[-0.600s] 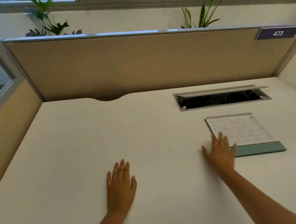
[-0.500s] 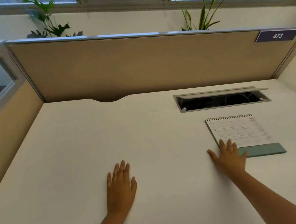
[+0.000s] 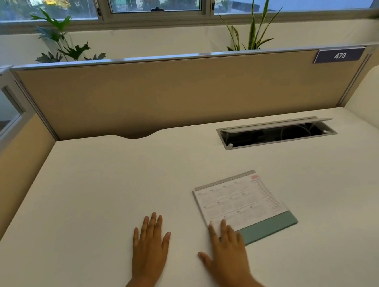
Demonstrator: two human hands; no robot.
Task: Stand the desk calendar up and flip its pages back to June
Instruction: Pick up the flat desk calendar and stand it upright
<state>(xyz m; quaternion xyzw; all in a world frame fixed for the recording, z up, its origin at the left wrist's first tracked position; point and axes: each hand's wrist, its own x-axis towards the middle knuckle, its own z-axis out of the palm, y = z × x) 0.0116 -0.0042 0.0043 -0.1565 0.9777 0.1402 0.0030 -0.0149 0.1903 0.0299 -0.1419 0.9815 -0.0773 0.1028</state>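
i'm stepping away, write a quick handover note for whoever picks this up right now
Left hand: flat on the desk, open, holding nothing.
Right hand: open, fingertips resting on the near left corner of the calendar; no grip.
Calendar: lying flat, turned askew, spiral edge away from the person, green base nearest. The print is too blurred to read the month.
Done: nothing visible.
Left: stand it up, then flip the pages back to June.

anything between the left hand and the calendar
Only the right hand, whose fingertips rest on the calendar's near left corner. The left hand lies flat on the desk just to its left, and nothing else sits between them.
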